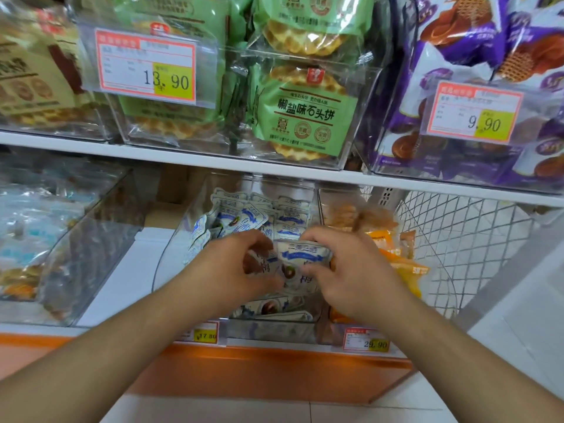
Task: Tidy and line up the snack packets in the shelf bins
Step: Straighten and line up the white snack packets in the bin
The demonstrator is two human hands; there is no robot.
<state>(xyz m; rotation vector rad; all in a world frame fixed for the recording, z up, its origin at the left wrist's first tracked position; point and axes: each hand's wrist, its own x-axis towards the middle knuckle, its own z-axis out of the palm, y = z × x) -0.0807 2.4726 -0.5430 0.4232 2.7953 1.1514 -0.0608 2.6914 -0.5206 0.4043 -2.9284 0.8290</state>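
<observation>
Lower-shelf bin holds blue-white packets.

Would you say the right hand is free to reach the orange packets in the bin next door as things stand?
Probably not yet: the right hand is holding a white packet together with the left hand. The orange packets lie just beside it in an open-topped bin, so the path itself looks clear.

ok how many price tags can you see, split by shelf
Upper shelf price tags: 2, the 13.90 tag and the 9.90 tag
Lower shelf price tags: 2, the 17.80 tag and the 29.90 tag
Total: 4
</observation>
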